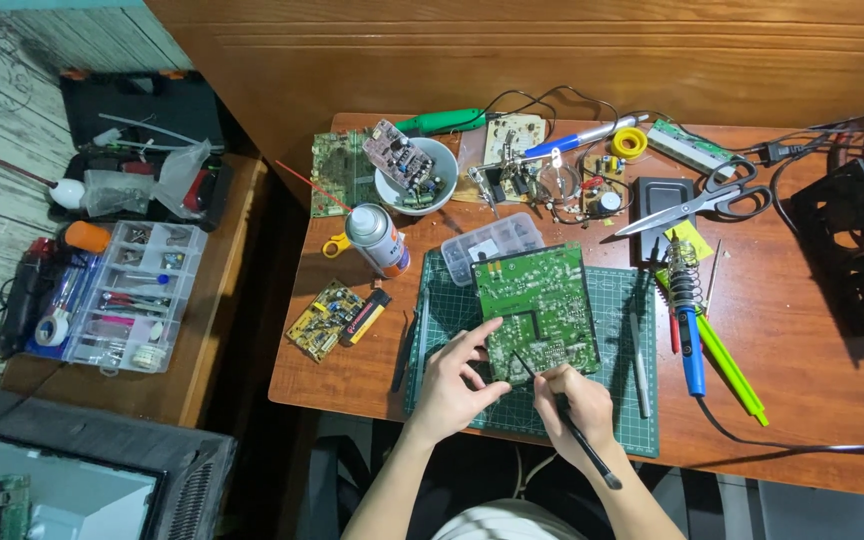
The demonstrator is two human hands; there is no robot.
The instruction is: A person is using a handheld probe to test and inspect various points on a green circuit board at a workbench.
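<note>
Right now your left hand (449, 388) pinches the near-left corner of the green circuit board (538, 307), thumb and fingers closed on its edge. The board lies flat on the green cutting mat (632, 420), at the desk's near middle, long axis running near-to-far, tilted slightly left at the far end. Your right hand (574, 403) is closed around a thin black tool (564, 417), pen-style; its tip touches the board's near edge, its shaft points back toward you and to the right. A blue-handled soldering iron (688, 325) lies right of the mat, a spray can (377, 238) far-left of it.
</note>
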